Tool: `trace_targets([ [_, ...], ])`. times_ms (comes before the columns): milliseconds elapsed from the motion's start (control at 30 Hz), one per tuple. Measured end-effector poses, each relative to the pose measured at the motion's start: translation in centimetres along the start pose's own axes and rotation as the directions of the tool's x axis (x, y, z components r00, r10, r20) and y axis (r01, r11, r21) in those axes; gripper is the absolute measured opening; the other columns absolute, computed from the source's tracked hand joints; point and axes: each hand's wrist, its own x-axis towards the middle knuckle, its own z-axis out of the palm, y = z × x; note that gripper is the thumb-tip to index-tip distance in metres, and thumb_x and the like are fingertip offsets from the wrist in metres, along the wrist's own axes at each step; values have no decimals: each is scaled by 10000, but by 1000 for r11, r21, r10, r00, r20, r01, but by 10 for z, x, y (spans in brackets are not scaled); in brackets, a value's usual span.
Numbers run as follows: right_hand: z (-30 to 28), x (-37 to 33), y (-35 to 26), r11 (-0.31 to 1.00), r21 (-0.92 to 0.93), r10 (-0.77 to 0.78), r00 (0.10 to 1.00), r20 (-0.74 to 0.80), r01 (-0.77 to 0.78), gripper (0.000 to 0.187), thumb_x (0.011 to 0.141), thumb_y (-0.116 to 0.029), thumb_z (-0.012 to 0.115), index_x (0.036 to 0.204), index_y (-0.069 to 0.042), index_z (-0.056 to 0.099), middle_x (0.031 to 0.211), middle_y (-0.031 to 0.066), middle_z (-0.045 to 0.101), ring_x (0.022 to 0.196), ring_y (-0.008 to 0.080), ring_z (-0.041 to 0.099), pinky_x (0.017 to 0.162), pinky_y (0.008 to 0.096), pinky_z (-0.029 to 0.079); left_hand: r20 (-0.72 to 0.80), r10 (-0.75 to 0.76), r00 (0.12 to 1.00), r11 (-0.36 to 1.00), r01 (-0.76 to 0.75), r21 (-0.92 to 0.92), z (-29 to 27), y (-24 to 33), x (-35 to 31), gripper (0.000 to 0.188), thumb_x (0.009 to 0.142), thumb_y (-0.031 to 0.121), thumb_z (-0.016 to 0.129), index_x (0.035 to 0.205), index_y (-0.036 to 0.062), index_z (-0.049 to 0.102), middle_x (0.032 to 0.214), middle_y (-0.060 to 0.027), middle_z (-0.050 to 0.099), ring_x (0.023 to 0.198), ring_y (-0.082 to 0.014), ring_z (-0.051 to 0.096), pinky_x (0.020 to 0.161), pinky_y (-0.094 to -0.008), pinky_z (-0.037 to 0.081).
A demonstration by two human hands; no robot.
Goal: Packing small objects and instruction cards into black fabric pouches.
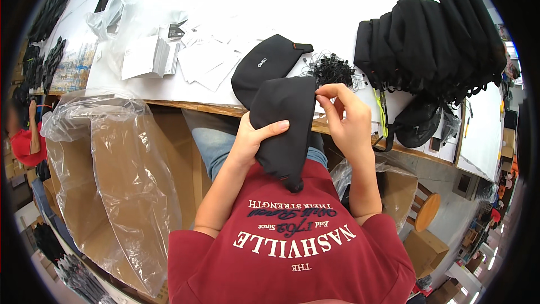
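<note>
In front of my chest I hold a black, half-moon fabric pouch (284,118), tilted with its narrow end down toward my shirt. My left hand (256,138) grips its left side, thumb across the front and fingers behind. Thumb and forefinger of my right hand (346,115) are pinched at the pouch's upper right edge; any small part between them is too small to make out. Just behind lies a second black pouch (264,65) with a light printed mark and a short strap end, partly covered by the held one.
A heap of black tags with cords (332,70) sits beyond my right hand. Many black pouches (427,39) are stacked at the right. White cards (211,59) and a paper stack (145,56) lie left. A plastic-lined carton (112,157) stands below the table's left edge.
</note>
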Motion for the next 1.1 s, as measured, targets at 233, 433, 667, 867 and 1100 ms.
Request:
trace_targets([
  [233, -11, 1, -2, 989, 146, 25, 1000, -11, -23, 55, 831, -24, 656, 883, -22, 639, 750, 20, 639, 541, 79, 484, 497, 224, 365, 179, -211, 961, 970, 183, 161, -12, 4, 4, 575, 762, 155, 749, 1258, -13, 513, 1162, -96, 610, 1073, -171, 578, 951, -311, 445],
  [433, -12, 7, -10, 993, 115, 1, 988, 155, -19, 54, 834, -46, 650, 883, -25, 644, 756, 56, 646, 542, 120, 519, 517, 257, 416, 415, 60, 908, 944, -187, 273, -18, 24, 60, 418, 849, 225, 668, 1204, 26, 572, 1126, -62, 615, 1052, -135, 571, 928, -289, 445],
  [667, -4, -6, -29, 958, 270, -5, 934, 358, -99, 42, 815, -20, 672, 853, -8, 657, 703, 9, 627, 517, 34, 448, 477, 208, 353, 113, 122, 986, 990, -112, -89, -20, 20, 83, 168, 878, 197, 682, 980, 67, 654, 886, -10, 671, 777, -71, 633, 679, -221, 515],
  [867, 4, -24, -36, 940, 313, -49, 853, 520, -137, 50, 805, -30, 680, 852, -32, 663, 706, 29, 630, 503, 84, 473, 474, 229, 368, 199, 216, 956, 956, -165, -242, -57, 34, 91, 246, 901, 225, 653, 1043, 25, 655, 892, -55, 699, 716, -104, 666, 631, -217, 546],
  [1100, 6, -23, -37, 946, 298, -62, 826, 560, -131, 59, 792, -26, 686, 846, -35, 662, 726, 41, 654, 511, 90, 505, 479, 236, 380, 98, 240, 966, 945, -209, -253, -60, 32, 89, 236, 905, 219, 648, 1039, 25, 655, 873, -59, 697, 713, -108, 665, 633, -223, 550],
])
